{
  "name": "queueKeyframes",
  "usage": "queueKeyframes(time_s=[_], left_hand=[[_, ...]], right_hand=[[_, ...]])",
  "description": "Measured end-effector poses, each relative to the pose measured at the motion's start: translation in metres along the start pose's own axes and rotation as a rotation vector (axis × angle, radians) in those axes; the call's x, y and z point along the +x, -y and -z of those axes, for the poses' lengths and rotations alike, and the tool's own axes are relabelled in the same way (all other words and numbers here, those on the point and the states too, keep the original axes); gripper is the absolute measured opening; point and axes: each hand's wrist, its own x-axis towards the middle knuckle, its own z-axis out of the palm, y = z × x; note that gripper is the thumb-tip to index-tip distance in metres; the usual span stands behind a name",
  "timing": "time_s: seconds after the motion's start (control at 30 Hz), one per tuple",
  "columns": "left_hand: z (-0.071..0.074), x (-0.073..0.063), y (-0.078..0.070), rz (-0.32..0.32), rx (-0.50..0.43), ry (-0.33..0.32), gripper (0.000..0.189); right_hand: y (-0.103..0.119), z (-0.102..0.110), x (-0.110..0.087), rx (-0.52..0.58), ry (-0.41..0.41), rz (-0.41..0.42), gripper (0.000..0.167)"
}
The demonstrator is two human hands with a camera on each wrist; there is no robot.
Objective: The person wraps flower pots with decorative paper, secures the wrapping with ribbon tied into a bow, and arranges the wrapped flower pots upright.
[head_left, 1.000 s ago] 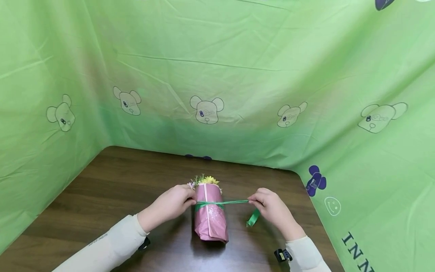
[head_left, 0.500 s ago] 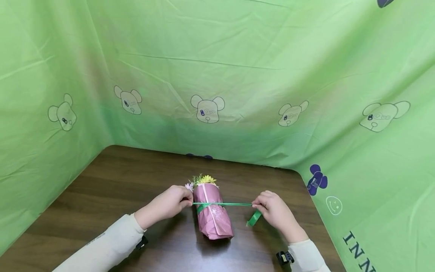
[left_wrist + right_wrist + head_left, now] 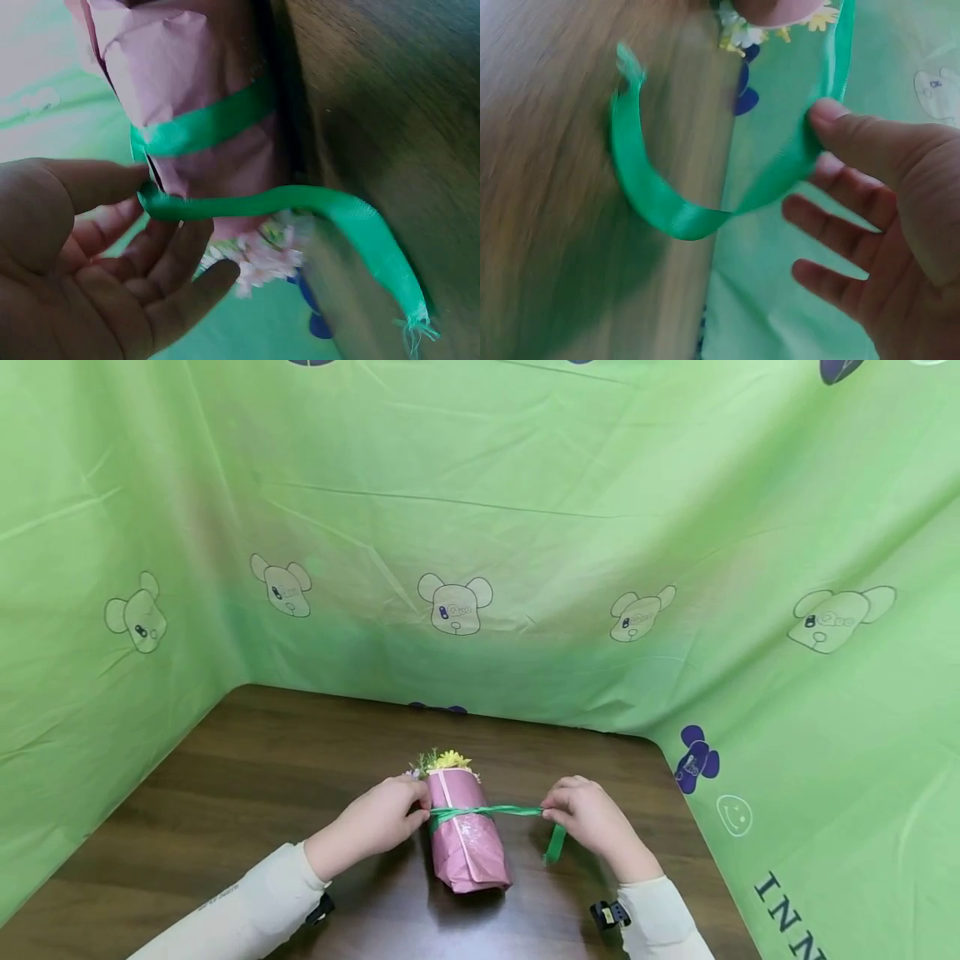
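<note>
A bouquet (image 3: pixel 467 852) wrapped in pink paper lies on the table, its yellow and pale flowers (image 3: pixel 452 760) poking out at the far end. Green ribbon (image 3: pixel 513 810) circles its middle. At the bouquet's left side, my left hand (image 3: pixel 378 817) pinches one part of the ribbon between thumb and forefinger; in the left wrist view a loose ribbon tail (image 3: pixel 375 232) with a frayed end hangs past those fingers. My right hand (image 3: pixel 592 818), off to the right, pinches the other part. From it a second tail (image 3: pixel 656 199) curls down in the right wrist view.
The dark wooden table (image 3: pixel 285 752) carries the bouquet near its middle. A green cloth (image 3: pixel 525 527) printed with bear heads hangs around the back and both sides. Black straps (image 3: pixel 610 915) sit at both wrists.
The bouquet first turned and its near end swung right, then it shifted slightly back. The ribbon, pulled straight half a second ago, now looks slacker and twisted, and my right hand has come slightly leftward.
</note>
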Motion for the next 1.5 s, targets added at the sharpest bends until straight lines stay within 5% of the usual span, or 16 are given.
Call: queueKeyframes(time_s=[0.1,0.23,0.43,0.9,1.5], left_hand=[[0.0,0.002,-0.009,0.01,0.055,-0.068,0.013],[-0.002,0.008,-0.02,-0.059,0.131,-0.13,0.008],[-0.007,0.012,-0.028,-0.111,0.23,-0.084,0.007],[-0.009,0.014,-0.009,-0.141,0.081,-0.055,0.016],[-0.008,0.011,-0.013,-0.134,0.181,-0.08,0.015]], right_hand=[[0.013,-0.001,0.008,0.011,0.014,-0.008,0.018],[0.037,-0.002,0.024,0.116,0.012,0.057,0.03],[0.064,-0.012,0.046,0.135,0.066,0.16,0.024],[0.085,-0.026,0.044,0.308,0.047,-0.072,0.008],[0.08,-0.023,0.04,0.086,-0.013,0.056,0.006]])
